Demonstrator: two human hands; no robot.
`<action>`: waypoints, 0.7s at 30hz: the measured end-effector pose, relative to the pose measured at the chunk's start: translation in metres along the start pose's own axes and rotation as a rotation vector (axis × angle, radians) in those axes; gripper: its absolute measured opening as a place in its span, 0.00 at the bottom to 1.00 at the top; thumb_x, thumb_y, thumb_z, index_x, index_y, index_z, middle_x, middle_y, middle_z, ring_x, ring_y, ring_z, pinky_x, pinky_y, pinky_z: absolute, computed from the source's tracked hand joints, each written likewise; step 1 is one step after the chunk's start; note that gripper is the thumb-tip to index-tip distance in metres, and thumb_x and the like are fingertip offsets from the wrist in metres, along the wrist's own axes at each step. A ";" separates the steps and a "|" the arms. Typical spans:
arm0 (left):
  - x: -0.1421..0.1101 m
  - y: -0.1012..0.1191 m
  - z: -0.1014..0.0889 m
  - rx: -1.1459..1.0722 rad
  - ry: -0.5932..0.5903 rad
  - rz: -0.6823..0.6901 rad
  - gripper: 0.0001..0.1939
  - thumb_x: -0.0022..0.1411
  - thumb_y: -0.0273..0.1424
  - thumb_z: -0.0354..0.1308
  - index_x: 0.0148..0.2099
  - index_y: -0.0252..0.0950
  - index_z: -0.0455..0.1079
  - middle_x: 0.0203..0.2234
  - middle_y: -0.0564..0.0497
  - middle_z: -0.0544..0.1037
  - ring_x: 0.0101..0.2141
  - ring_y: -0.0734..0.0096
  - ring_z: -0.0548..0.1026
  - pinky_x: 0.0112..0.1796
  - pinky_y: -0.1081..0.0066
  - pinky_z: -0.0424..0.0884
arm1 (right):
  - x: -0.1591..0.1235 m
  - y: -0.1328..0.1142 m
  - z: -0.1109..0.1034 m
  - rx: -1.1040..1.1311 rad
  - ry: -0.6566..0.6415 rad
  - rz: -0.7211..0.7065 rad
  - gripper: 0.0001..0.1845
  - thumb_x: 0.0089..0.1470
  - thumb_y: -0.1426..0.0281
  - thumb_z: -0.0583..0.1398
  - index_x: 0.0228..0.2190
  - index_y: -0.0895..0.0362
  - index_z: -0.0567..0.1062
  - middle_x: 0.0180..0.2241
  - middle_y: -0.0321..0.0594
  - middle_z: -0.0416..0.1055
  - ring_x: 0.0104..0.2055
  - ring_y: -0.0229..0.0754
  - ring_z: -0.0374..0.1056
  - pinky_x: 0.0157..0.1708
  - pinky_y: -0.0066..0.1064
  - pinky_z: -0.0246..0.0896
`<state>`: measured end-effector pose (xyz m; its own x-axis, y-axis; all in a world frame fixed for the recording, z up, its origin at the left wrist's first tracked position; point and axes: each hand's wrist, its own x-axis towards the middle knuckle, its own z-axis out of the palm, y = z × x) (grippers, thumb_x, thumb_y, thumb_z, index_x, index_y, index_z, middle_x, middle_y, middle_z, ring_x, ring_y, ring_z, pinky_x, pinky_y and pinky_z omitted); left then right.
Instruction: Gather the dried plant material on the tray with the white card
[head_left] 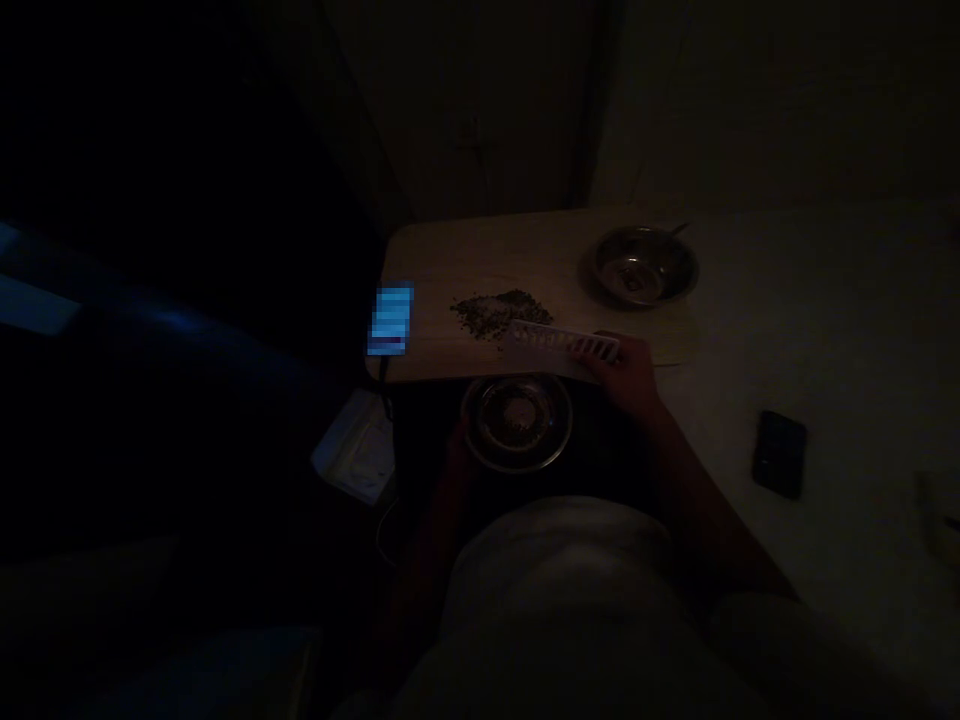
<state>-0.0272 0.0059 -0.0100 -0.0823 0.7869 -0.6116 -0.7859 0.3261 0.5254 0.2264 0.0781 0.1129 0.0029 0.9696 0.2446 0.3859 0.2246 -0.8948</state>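
While the right hand [626, 378] rests at the near edge of the board, its grip is clamped on one end of a long, white, ribbed plastic strip [562, 343], which lies nearly flat and runs leftward from the hand. The strip's far end sits just beside a low, dark, speckled pile of seeds mixed with something white [499, 312], spread on a pale wooden cutting board [480, 255]. The left forearm [439, 530] rises through deep shadow next to a round stainless steel bowl [517, 422], which sits just below the board's near edge with dark bits inside. The left hand is too dark to make out, so whether its grip is apart or together cannot be told. A second round steel bowl [643, 265], with dark residue in its base, stands at the board's far right corner. At the board's left end lies a phone with a glowing, blurred blue screen [391, 320]. A black smartphone [780, 455] lies face up on the pale worktop [847, 320] to the right, well apart from the hand. Below the board, a white rectangular plastic object [354, 447] sits in the gloom.
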 end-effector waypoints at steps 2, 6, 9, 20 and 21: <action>-0.002 0.000 0.001 -0.007 -0.028 -0.001 0.14 0.60 0.32 0.54 0.45 0.37 0.76 0.38 0.49 0.82 0.56 0.55 0.69 0.58 0.57 0.61 | 0.001 0.001 0.001 -0.012 0.044 -0.005 0.13 0.47 0.60 0.65 0.25 0.58 0.77 0.21 0.33 0.68 0.23 0.35 0.61 0.22 0.27 0.54; -0.004 -0.001 -0.001 -0.013 -0.048 0.000 0.14 0.59 0.34 0.56 0.45 0.36 0.76 0.39 0.47 0.82 0.56 0.53 0.69 0.58 0.56 0.59 | 0.004 0.000 0.004 -0.045 0.095 -0.042 0.12 0.48 0.60 0.65 0.25 0.57 0.77 0.21 0.34 0.68 0.23 0.35 0.61 0.24 0.28 0.55; -0.002 -0.002 -0.004 -0.006 -0.049 0.044 0.14 0.59 0.34 0.57 0.46 0.38 0.76 0.41 0.49 0.82 0.57 0.55 0.67 0.59 0.58 0.58 | 0.005 -0.002 0.006 -0.043 0.089 -0.055 0.12 0.48 0.60 0.65 0.27 0.57 0.78 0.22 0.34 0.70 0.23 0.36 0.62 0.24 0.28 0.55; 0.003 -0.005 -0.009 -0.002 -0.044 -0.024 0.14 0.58 0.35 0.58 0.44 0.36 0.76 0.40 0.47 0.82 0.56 0.53 0.68 0.58 0.55 0.59 | 0.005 -0.005 0.006 -0.002 0.034 -0.057 0.11 0.48 0.61 0.65 0.26 0.57 0.77 0.22 0.34 0.70 0.23 0.36 0.62 0.23 0.28 0.55; 0.003 -0.004 -0.008 -0.005 -0.048 -0.038 0.13 0.58 0.35 0.58 0.43 0.36 0.76 0.40 0.46 0.82 0.56 0.52 0.68 0.59 0.55 0.59 | 0.005 -0.006 0.006 -0.009 0.044 -0.057 0.11 0.48 0.61 0.65 0.26 0.57 0.77 0.22 0.34 0.70 0.23 0.36 0.62 0.23 0.28 0.55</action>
<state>-0.0290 0.0023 -0.0185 -0.0230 0.7980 -0.6023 -0.7911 0.3538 0.4990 0.2188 0.0826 0.1175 0.0212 0.9500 0.3116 0.3950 0.2784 -0.8755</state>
